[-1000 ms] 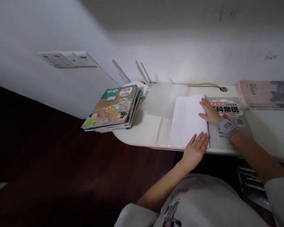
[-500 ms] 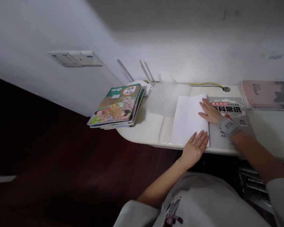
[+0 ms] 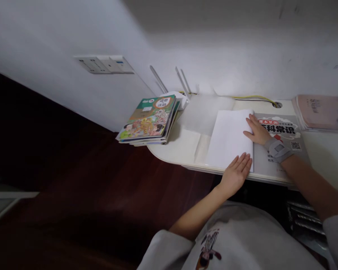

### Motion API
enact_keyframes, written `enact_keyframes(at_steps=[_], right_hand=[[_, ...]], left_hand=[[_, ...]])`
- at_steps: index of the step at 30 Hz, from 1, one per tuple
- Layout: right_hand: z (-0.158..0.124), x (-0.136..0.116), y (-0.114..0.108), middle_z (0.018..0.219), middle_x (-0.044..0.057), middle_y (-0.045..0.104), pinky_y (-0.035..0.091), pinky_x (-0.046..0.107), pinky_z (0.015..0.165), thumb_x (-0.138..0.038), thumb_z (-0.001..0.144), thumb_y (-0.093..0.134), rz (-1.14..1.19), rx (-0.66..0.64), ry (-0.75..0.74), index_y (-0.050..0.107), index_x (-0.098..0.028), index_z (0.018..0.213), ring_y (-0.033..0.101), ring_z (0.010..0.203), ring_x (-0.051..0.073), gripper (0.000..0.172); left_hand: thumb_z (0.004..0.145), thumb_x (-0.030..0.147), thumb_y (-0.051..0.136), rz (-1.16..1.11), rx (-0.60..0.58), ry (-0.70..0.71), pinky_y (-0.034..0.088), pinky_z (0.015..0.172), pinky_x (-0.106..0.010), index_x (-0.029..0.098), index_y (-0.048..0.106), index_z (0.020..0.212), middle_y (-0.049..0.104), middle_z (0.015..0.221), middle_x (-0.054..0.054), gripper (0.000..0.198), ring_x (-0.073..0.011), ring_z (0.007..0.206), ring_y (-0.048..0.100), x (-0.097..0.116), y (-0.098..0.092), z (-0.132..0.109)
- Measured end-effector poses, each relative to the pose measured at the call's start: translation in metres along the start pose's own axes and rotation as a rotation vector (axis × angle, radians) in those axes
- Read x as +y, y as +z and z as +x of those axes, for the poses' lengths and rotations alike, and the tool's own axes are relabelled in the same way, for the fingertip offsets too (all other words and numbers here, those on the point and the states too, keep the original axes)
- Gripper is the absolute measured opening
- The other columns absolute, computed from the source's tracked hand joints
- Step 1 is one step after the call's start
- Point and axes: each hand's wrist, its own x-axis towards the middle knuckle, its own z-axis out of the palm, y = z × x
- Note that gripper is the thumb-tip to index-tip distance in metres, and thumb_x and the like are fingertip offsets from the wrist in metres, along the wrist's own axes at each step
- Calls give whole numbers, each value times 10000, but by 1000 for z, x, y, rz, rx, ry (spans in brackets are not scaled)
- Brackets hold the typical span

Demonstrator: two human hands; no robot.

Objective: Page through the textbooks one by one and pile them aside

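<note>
A white sheet of paper [image 3: 228, 137] lies flat on the desk, its right side along or over a grey-covered book [image 3: 287, 165]. My left hand [image 3: 236, 172] rests flat at the sheet's lower right corner with its fingers stretched out. Higher on the same edge, my right hand [image 3: 257, 131] is spread, fingertips on the paper and palm over the grey book. A grey watch [image 3: 277, 149] is on my right wrist and covers part of the book's cover. Neither hand grips anything.
To the left, a stack of colourful textbooks [image 3: 149, 118] juts past the rounded desk edge. Behind it stands a white router [image 3: 183, 101] with antennas. A translucent sheet [image 3: 201, 112] lies left of the paper. Pinkish books [image 3: 323, 112] are at right. A yellow cable [image 3: 250, 98] runs along the wall.
The camera view has turned slightly left, so everything sits further right in the picture. Both hands stay pressed on the paper's right edge, with little visible movement.
</note>
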Motion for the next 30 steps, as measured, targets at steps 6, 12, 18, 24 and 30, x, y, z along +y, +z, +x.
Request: enact_keyframes(at_steps=[6,12,18,24,30], right_hand=[[0,-6,0,1515,201,288,252,529,1132,-565,881,417,-87,-64,12,383,-64,1398,225,1413,336,720],[0,-11,-4,1519,219,266,230,508,1141,-616,888,355,-177,-144,-13,370,-36,1402,187,1424,334,775],[0,-13,-5,1527,238,228,213,490,1150,-663,889,256,-208,-177,-8,308,-4,1427,168,1428,330,852],[1,-23,-10,1529,245,211,199,471,1158,-678,885,193,-262,-239,1,280,20,1434,159,1430,328,892],[3,-28,-11,1529,224,228,174,446,1168,-696,875,149,-297,-295,14,297,11,1435,159,1432,315,914]], left_hand=[[961,144,366,64,31,-15,367,1109,-396,70,502,1304,468,1401,-141,377,-233,1356,344,0,-6,-1],[958,138,370,69,-14,-13,368,1104,-374,65,496,1307,470,1402,-144,379,-222,1341,378,0,-8,-4],[961,178,401,29,-17,51,350,1111,-382,86,497,1312,459,1413,-144,376,-219,1358,353,5,-6,3],[953,168,424,22,-10,79,346,1111,-392,83,519,1282,519,1361,-146,353,-215,1329,406,-1,-6,3],[966,181,384,-70,11,62,351,1107,-399,95,507,1286,537,1355,-119,353,-212,1320,425,1,-6,3]])
